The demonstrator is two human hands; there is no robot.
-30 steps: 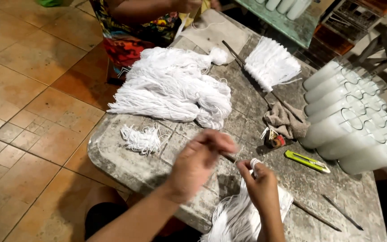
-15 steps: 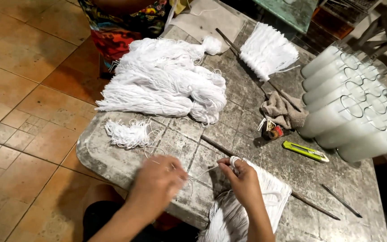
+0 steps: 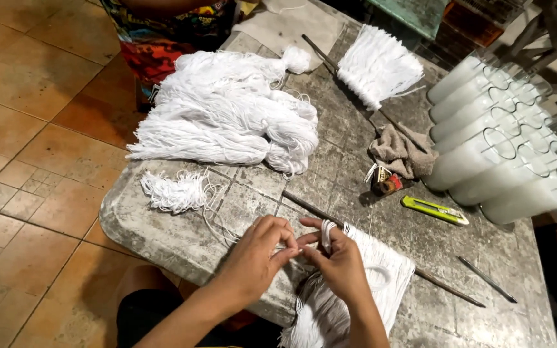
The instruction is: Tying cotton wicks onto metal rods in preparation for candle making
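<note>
Head view: both hands point(image 3: 298, 254) pinch white string point(image 3: 369, 283) together.

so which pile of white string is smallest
The little loose tuft near the table's left edge, alone between the big heap and the left hand; every other bundle is far bulkier.

Bare tabletop point(image 3: 349, 193) lies open between the big string heap point(image 3: 227, 116) and the utility knife point(image 3: 434, 210). The thin rod point(image 3: 381, 254) crosses it; candle glasses point(image 3: 504, 154) block the right edge.
</note>
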